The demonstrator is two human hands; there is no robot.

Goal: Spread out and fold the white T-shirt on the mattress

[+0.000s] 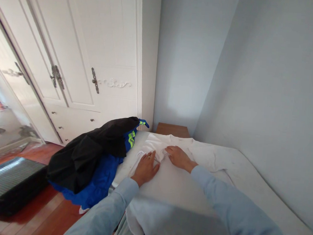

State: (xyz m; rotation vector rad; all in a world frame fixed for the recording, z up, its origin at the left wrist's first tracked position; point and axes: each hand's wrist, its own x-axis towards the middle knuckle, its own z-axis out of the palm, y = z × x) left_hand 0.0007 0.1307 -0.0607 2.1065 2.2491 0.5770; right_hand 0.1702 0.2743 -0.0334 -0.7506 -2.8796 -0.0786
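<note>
A white garment (pixel 173 181) lies spread over a white-covered board or table (pixel 260 185), its lower part hanging over the near edge. My left hand (pixel 146 167) rests on the garment's left part, palm down with the fingers spread, a ring on one finger. Just to its right, my right hand (pixel 179 158) touches wrinkled cloth near the garment's far left side, its fingers stretched out. The two hands are close together but apart. Neither is closed round the fabric.
Black clothing (pixel 87 155) and blue clothing (pixel 99 178) with yellow-green strips are heaped at the left edge. Behind stand a white wardrobe (pixel 111 36) and a brown wooden piece (pixel 172 129). A black ribbed case (pixel 11 181) lies on the floor at left. Grey walls (pixel 271 87) border the right.
</note>
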